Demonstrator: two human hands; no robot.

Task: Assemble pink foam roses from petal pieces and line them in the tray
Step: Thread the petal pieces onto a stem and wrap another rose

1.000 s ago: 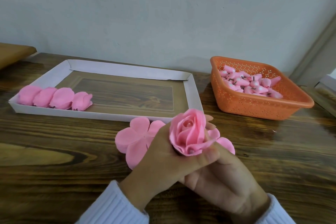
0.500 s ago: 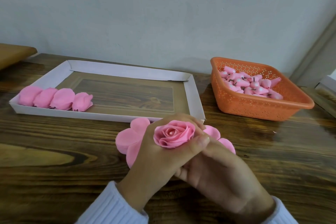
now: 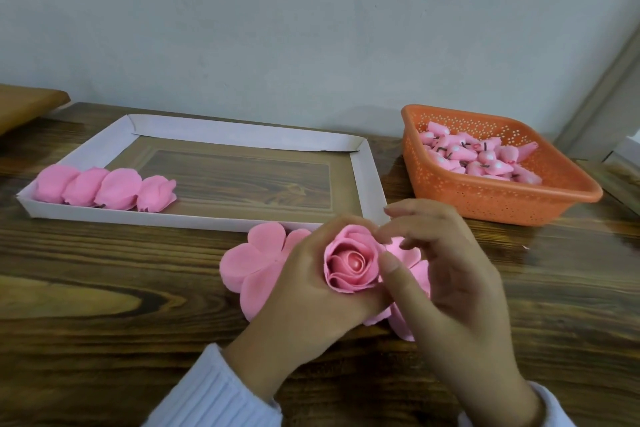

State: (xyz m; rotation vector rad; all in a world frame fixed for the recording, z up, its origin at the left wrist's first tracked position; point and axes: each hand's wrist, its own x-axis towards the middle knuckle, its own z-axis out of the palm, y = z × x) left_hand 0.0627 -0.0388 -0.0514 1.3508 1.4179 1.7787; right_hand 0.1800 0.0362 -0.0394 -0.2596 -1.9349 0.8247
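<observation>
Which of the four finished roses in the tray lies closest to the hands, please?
The rightmost rose in the row: it ends the line, while the other three sit farther left, toward the tray corner.

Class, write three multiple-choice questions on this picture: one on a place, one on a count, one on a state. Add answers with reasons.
1. Where in the tray do the finished roses lie?
A. Near left corner
B. Far right corner
C. Middle
2. How many are there?
A. Two
B. Four
C. Seven
3. How is the held rose?
A. Lying untouched
B. Set in the tray
C. Gripped by the left hand, right hand touching its rim
Answers: 1 A, their row hugs the near wall's left end. 2 B, four pink heads side by side. 3 C, left fingers curl round it.
</observation>
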